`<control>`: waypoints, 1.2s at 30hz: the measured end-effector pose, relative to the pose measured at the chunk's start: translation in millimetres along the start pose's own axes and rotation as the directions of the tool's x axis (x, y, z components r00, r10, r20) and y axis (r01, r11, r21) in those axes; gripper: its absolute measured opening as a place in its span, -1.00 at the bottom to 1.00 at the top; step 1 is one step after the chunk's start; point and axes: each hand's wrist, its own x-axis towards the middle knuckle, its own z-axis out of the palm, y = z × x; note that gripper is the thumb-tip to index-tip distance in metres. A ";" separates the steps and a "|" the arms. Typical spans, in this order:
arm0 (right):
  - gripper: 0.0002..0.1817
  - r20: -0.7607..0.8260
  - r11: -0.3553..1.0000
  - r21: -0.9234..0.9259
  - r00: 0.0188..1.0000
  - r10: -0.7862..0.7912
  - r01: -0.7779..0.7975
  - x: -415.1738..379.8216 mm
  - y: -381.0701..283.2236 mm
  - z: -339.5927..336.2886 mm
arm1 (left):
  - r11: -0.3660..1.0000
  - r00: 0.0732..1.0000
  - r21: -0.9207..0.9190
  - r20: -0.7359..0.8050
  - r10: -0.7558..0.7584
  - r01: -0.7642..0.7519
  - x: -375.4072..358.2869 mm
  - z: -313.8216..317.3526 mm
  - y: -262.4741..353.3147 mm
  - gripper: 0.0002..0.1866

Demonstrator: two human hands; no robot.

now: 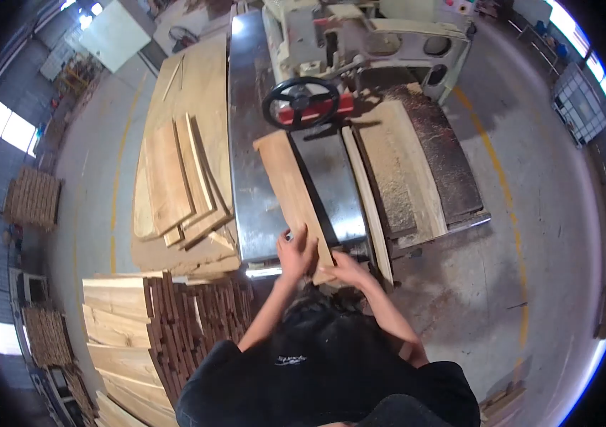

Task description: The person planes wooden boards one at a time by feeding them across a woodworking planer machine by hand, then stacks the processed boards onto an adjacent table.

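Note:
A long wooden board (292,185) slants across the polished metal table of a woodworking machine (256,206), its far end near a black handwheel (301,102). My left hand (297,254) grips the board's left side close to the near end, with fingers over its top face. At the near right corner, my right hand (349,270) holds the same board, thumb on top and the other fingers partly hidden. To the right of the board, a narrow wooden strip (368,206) runs lengthwise along the table.
On the left, several loose boards (167,171) lie on a large wooden panel (207,85). A tall stack of planks (118,306) stands at the near left. Sawdust (395,178) covers the machine's right side. Yellow lines (491,171) mark the concrete floor.

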 end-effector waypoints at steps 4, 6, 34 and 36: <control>-0.57 -0.113 0.914 0.331 0.952 0.286 -0.236 -45.1 55.4 -10.6 | 0.969 0.989 0.202 0.047 0.138 -0.145 -34.2 41.4 9.0 -0.46; -0.62 -0.122 0.863 0.432 0.931 0.343 -0.262 -62.7 61.5 -14.1 | 0.965 0.988 0.213 0.059 0.146 -0.155 -44.5 58.7 17.0 -0.46; -0.48 -0.612 0.924 0.292 0.694 0.380 -0.248 95.6 93.6 -48.3 | 0.993 0.973 0.065 -0.203 0.113 -0.102 119.3 142.5 61.0 -0.54; -0.49 -0.433 0.868 0.416 0.780 0.452 -0.272 66.6 13.1 -41.0 | 0.991 0.967 0.083 -0.223 0.121 -0.105 130.8 146.4 58.3 -0.54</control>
